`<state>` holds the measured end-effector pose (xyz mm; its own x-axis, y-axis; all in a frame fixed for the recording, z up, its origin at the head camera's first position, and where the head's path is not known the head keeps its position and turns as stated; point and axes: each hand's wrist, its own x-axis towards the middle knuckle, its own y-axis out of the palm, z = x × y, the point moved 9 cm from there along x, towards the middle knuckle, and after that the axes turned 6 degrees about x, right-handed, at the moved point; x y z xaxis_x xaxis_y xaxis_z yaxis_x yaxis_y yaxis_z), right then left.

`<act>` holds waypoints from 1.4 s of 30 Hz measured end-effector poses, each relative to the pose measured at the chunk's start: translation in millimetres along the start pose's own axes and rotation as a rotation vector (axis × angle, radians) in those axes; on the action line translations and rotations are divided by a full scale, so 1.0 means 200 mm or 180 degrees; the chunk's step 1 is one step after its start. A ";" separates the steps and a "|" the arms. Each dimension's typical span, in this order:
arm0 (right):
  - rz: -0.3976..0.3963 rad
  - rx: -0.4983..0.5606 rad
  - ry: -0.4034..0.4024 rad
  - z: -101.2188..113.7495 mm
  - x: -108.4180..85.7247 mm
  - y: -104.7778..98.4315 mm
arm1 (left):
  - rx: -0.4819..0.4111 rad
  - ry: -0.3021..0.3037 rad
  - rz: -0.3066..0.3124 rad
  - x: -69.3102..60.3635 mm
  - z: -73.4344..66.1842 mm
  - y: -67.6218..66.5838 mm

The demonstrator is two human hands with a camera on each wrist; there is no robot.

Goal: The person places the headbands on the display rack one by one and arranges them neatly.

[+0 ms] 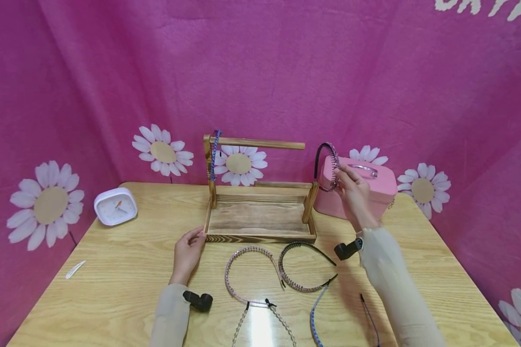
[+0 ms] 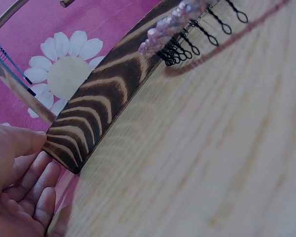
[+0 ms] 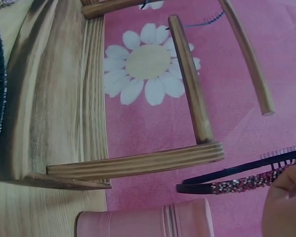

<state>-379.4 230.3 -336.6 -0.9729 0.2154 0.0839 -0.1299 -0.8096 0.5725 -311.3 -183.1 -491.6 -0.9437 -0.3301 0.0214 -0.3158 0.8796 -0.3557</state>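
Note:
My left hand [image 1: 189, 250] holds the front left corner of a wooden rack [image 1: 260, 238], thumb against the edge. The rack has a shallow tray and two side-mounted bars. A blue headband [image 1: 214, 154] hangs at the left end of the upper bar. My right hand [image 1: 353, 195] pinches a glittery pink and black toothed headband [image 3: 241, 182], raised beside the rack's right end and apart from the bars. On the table before the rack lie a pink beaded headband [image 1: 228, 277] and a black glittery headband [image 1: 301, 288].
A pink case [image 1: 382, 185] stands behind my right hand. At the left are a white clock [image 1: 115, 207] and a white hair clip [image 1: 75, 269]. Nearer me lie a clear beaded headband [image 1: 239, 327], a blue headband [image 1: 313, 320] and a dark headband [image 1: 371, 318]. A pink curtain [image 1: 260, 72] hangs behind.

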 end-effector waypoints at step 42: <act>0.0453 -0.0588 -0.0006 -0.37 0.07 0.69 | 0.0002 -0.0037 0.0051 0.00 0.00 0.00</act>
<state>-425.6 80.5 -316.4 -0.9836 0.0929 0.1548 -0.0244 -0.9180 0.3959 -311.6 -182.5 -492.3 -0.9474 -0.3199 0.0048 -0.3005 0.8846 -0.3566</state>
